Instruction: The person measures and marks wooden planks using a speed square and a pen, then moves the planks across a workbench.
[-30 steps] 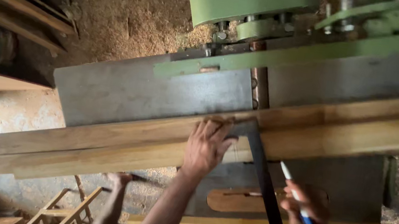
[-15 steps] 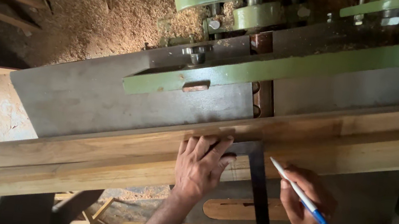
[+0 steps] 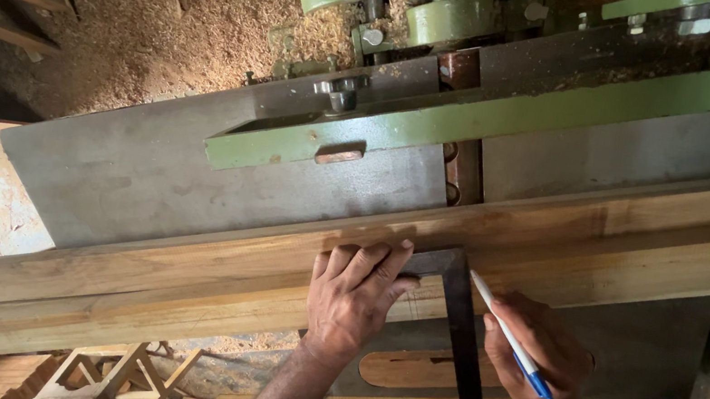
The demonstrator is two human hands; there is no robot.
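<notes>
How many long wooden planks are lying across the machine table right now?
2. The far plank lies along the grey machine table; the near plank lies against it, under the left hand and the metal square. More may be hidden.

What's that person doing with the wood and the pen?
A person leans over a long wooden plank lying across the grey table of a green woodworking machine. Their left hand lies flat on the plank and on one arm of a dark metal square. Their right hand holds a white and blue pen, its tip right beside the square's edge at the plank. Sawdust lies thick around the machine.
</notes>
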